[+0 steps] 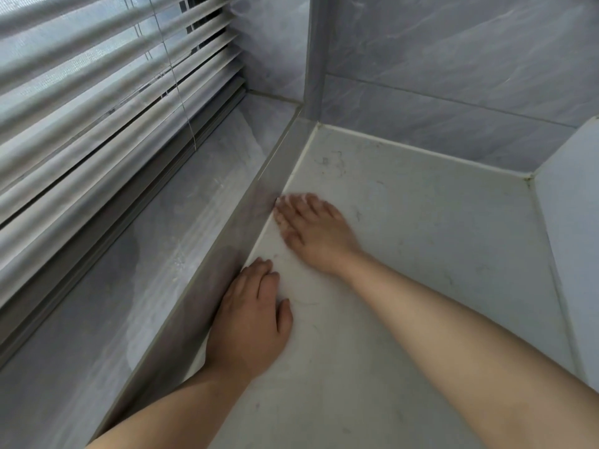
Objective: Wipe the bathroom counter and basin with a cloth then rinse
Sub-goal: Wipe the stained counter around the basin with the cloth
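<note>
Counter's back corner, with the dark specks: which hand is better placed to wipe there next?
Probably the right hand: it lies flat farther forward on the counter, nearer the specks; the left hand rests back beside the ledge.

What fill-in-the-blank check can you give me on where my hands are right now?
1. The right hand and left hand both rest on the white ____.
2. The ____ hand lies nearer the back corner.
3. Slatted ____ cover the window beyond the grey ledge.
Missing words: counter; right; blinds.
</note>
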Available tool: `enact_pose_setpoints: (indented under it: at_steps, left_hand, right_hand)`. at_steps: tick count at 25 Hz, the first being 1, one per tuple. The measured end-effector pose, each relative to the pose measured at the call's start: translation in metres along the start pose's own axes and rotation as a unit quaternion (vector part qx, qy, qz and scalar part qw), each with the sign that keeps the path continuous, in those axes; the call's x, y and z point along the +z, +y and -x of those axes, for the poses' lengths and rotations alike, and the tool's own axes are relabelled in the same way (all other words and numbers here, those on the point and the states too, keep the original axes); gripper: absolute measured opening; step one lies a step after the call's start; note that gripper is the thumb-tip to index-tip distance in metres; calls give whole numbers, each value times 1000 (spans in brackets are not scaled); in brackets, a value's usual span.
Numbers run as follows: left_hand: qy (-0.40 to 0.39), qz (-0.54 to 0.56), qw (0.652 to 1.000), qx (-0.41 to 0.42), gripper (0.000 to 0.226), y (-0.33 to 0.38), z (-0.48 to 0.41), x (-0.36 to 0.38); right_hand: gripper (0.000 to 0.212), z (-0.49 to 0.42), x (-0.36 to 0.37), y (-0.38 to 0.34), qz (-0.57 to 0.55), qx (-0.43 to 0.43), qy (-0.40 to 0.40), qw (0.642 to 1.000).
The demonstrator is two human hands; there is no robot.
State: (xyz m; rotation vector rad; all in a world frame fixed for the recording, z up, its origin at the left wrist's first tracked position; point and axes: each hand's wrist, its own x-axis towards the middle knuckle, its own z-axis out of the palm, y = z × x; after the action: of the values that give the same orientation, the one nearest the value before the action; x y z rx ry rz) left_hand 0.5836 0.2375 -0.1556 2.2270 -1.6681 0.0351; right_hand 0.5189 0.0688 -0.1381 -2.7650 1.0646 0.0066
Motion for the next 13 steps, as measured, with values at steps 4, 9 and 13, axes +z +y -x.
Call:
enact_pose_setpoints:
  at_steps: [4,9,13]
  left_hand:
    - [5,0,1000,3,41,0,-1,2]
    - [11,15,1000,3,39,-1,0,0]
    - [2,14,1000,6,42,0,-1,0]
  right_hand:
    - [52,-17,-9,49,-47,250,13,967]
    - [55,-8,3,-38,-83,106,-4,991]
    - [53,23,3,7,-13,85,26,996]
